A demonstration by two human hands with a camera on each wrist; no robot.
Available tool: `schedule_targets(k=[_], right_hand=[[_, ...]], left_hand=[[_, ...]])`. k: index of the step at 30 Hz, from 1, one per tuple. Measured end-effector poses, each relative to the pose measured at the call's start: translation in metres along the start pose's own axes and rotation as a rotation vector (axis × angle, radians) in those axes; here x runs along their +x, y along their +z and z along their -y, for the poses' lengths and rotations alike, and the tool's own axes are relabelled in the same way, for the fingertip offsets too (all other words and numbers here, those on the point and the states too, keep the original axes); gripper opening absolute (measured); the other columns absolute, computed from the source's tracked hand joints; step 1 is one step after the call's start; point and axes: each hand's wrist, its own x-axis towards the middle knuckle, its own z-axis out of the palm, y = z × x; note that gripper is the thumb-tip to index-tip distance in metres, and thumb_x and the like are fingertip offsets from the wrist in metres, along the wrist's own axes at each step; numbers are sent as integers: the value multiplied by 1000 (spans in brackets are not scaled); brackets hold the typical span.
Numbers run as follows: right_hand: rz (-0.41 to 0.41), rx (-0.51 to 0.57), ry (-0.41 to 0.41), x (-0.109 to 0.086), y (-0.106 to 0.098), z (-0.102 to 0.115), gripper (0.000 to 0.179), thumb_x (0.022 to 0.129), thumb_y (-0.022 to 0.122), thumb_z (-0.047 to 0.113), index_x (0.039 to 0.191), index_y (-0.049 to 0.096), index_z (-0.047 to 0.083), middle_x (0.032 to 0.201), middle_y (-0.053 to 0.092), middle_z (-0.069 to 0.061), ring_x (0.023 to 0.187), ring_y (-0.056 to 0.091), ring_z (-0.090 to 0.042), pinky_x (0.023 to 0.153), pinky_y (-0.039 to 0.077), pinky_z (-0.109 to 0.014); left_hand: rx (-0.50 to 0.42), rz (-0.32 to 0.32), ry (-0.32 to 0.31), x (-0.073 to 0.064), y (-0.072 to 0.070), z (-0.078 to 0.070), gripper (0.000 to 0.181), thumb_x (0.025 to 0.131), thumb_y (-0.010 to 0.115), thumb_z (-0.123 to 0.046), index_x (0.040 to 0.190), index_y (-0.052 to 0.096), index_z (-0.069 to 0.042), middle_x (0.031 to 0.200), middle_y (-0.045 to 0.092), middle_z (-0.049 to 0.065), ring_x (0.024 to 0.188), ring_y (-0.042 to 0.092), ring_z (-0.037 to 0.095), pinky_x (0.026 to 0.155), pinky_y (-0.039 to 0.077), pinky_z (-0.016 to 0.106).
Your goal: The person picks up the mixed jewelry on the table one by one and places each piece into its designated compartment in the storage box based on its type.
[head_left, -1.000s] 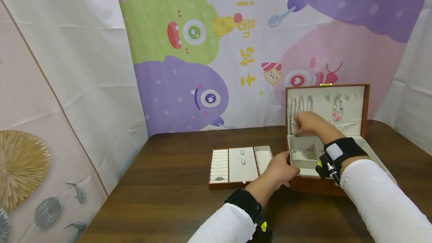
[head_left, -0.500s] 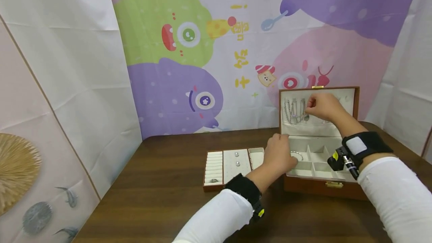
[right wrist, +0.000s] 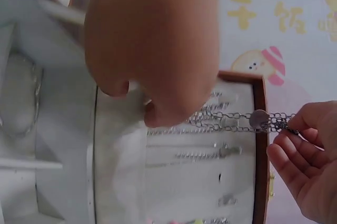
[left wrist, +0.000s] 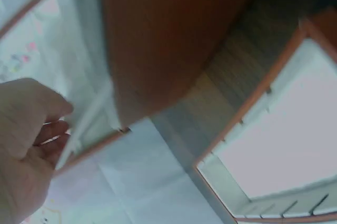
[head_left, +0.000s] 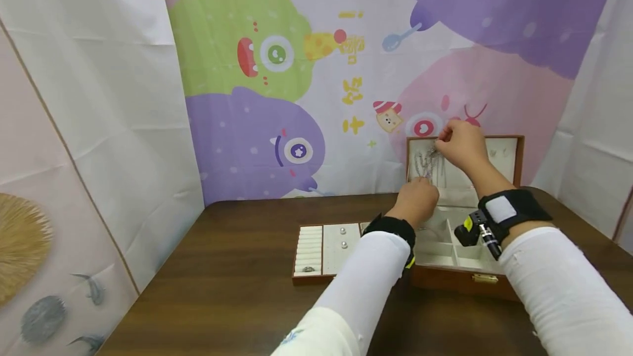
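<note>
My right hand (head_left: 462,144) is raised at the top edge of the lid (head_left: 518,166) of a brown jewelry box (head_left: 442,278). It pinches a doubled silver chain necklace (right wrist: 258,120) that has a round disc on it. Lower down, at the left side of the lid, my left hand (head_left: 417,202) has curled fingers, with a bit of silver showing at its fingertips in the right wrist view. The strands run from the right fingertips down behind the left hand. Other silver chains (right wrist: 200,155) hang inside the lid, partly covered by the left hand.
Left of the box, a shallow tray (head_left: 341,261) holds two pearl-like studs (head_left: 343,244) and a ring (head_left: 308,269). A bracelet (right wrist: 37,90) lies in one box compartment. A brass clasp (head_left: 484,278) is on the box front. A cartoon-print cloth (head_left: 252,142) hangs behind the table.
My right hand has risen from low in the lid to its top edge with the necklace. My left hand has left the box's side and moved up to the lid.
</note>
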Motion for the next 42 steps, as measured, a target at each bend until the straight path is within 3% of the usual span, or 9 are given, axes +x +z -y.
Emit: schedule_targets(k=[3, 8, 16, 20, 28, 31, 34, 38, 42], right_hand=[[-11, 18, 50, 0, 7, 9, 17, 85, 63, 13, 86, 60, -4, 84, 62, -22, 77, 57, -38, 67, 45, -50], [-49, 36, 82, 1, 16, 17, 17, 86, 62, 13, 86, 60, -4, 85, 62, -23, 79, 56, -39, 69, 45, -50], [-56, 92, 142, -1, 21, 14, 16, 86, 62, 13, 86, 61, -3, 83, 62, -22, 79, 55, -38, 68, 45, -49], [-47, 91, 143, -1, 22, 11, 16, 86, 63, 14, 85, 60, -2, 83, 61, -21, 80, 55, -37, 71, 44, -49], [117, 80, 116, -8, 29, -11, 14, 84, 64, 11, 82, 61, -2, 74, 62, -14, 66, 58, -26, 59, 44, -37], [216, 80, 70, -10, 31, -21, 11, 82, 65, 7, 80, 63, -3, 66, 63, -10, 55, 58, -19, 54, 43, -32], [288, 19, 46, -12, 32, -31, 9, 79, 65, 5, 73, 63, -1, 64, 61, -8, 56, 55, -19, 54, 42, -34], [330, -92, 75, -16, 31, -43, 16, 78, 65, 6, 64, 58, 4, 65, 56, -9, 62, 50, -26, 57, 42, -41], [353, -114, 89, -18, 28, -50, 17, 77, 64, 6, 61, 58, 4, 65, 56, -10, 63, 49, -28, 59, 43, -44]], left_hand=[[69, -23, -13, 2, 7, 3, 27, 105, 46, -22, 120, 68, -25, 121, 58, -5, 112, 52, 12, 92, 47, 27], [103, -68, -39, 7, 9, 2, 31, 106, 41, -18, 122, 67, -25, 118, 57, -5, 108, 53, 12, 90, 47, 25], [143, -28, -69, 13, 8, -1, 32, 105, 40, -22, 125, 64, -28, 120, 55, -8, 111, 50, 9, 93, 43, 24], [136, -88, -61, 17, 15, 2, 30, 105, 41, -20, 121, 65, -24, 118, 59, -7, 108, 54, 10, 91, 45, 24], [129, -332, -16, 11, 29, 14, 20, 98, 54, -20, 100, 73, -25, 101, 67, -7, 93, 60, 11, 81, 50, 25], [113, -375, -14, 11, 32, 17, 19, 96, 55, -19, 97, 74, -24, 97, 67, -6, 92, 60, 11, 79, 50, 24], [106, -407, -16, 11, 34, 18, 19, 96, 56, -19, 96, 74, -24, 95, 66, -6, 90, 61, 11, 78, 50, 24], [106, -440, -20, 12, 35, 17, 18, 95, 57, -18, 95, 75, -23, 92, 67, -6, 87, 61, 10, 76, 51, 23], [115, -443, -22, 11, 35, 15, 18, 96, 57, -18, 96, 74, -22, 92, 68, -6, 87, 61, 11, 75, 51, 24]])
